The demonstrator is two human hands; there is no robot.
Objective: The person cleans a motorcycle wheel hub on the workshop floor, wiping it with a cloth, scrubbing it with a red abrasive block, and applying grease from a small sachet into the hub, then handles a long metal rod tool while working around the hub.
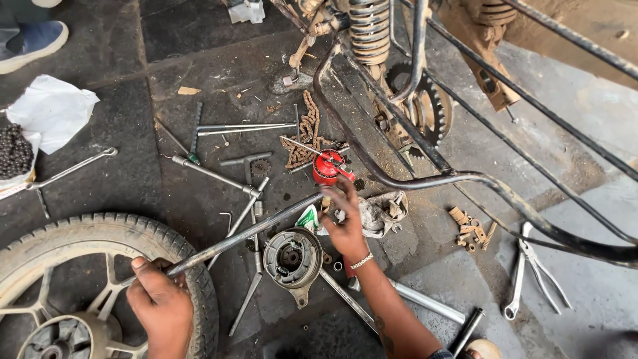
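My left hand (159, 302) is closed around the lower end of a long grey metal rod (252, 229), just above a motorcycle wheel (100, 233) lying flat at the lower left. The rod slants up to the right. My right hand (345, 223) pinches its upper end with the fingertips, right below a small red oil can (327, 166). A round brake plate (292, 256) lies on the floor under the rod, between my two hands. A dirty rag (384, 211) sits just right of my right hand.
A motorcycle frame tube (465, 178), rear sprocket (428, 106) and shock spring (369, 30) fill the upper right. A rusty chain (309, 129), T-handle wrenches (246, 126) and spanners (528, 266) lie about. Small rusty parts (468, 229) sit right; a white bag (53, 110) and someone's shoe (33, 40) left.
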